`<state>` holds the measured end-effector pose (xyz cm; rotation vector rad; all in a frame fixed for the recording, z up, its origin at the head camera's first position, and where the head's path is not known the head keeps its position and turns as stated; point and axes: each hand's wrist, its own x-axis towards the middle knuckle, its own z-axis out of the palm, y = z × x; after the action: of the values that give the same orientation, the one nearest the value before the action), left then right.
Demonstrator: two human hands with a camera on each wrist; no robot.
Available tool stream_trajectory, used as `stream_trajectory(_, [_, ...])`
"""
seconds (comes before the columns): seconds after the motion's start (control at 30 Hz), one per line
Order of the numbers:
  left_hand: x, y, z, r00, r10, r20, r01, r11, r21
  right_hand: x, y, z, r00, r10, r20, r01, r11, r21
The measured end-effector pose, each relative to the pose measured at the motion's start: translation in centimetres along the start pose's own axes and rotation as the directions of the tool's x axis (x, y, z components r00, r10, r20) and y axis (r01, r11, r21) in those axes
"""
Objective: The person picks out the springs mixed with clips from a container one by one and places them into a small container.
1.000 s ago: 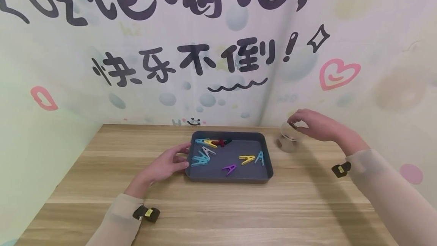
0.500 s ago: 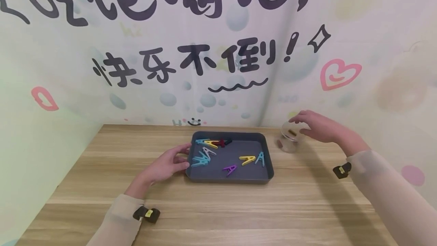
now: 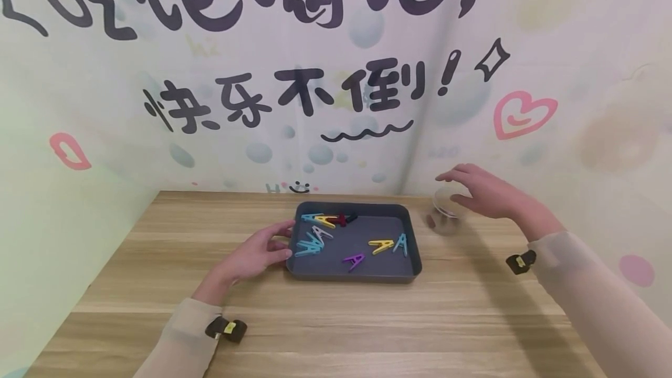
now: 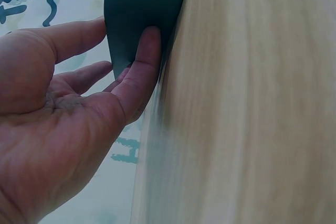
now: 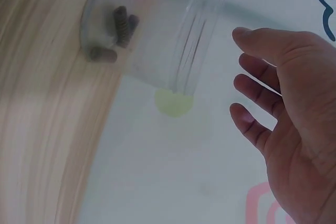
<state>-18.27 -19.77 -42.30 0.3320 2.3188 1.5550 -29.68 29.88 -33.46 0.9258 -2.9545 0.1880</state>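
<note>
My left hand (image 3: 258, 254) rests its fingertips against the left outer wall of a dark grey tray (image 3: 357, 278). In the left wrist view those fingers (image 4: 144, 56) lie nearly straight on the tray side (image 4: 139, 3). Inside the tray are several small clothespins, among them a purple clothespin (image 3: 354, 261) and a yellow clothespin (image 3: 381, 245). Just above the mouth of a clear jar (image 3: 445, 223), my right hand (image 3: 485, 190) hovers with loosely bent fingers and nothing between them. Several small ribbed dark cylinders (image 5: 122, 25) lie at the jar's bottom.
The wooden table (image 3: 336, 331) ends at a printed wall sheet (image 3: 210, 162) close behind tray and jar. Dark red and black pieces (image 3: 343, 219) lie at the tray's back wall. Each forearm wears a small black wrist device (image 3: 521, 262).
A small ribbed cylinder left my right hand's fingers and dropped into the jar. That hand has since risen slightly above the rim. My left hand and the tray stay put.
</note>
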Motion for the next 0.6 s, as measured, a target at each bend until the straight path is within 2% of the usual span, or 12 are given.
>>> stream_trajectory(0.3, [0.1,0.0,0.0,1.0,-0.002,-0.007,0.002,1.0,0.016,1.4,-2.1,-0.2,0.993,-0.112,-0.04,0.111,0.994,-0.007])
stream_trajectory(0.6, [0.1,-0.1,0.0,1.0,-0.002,-0.013,0.003,1.0,0.02,2.6,-3.8,0.0,0.986,-0.159,-0.038,0.16,0.987,0.0])
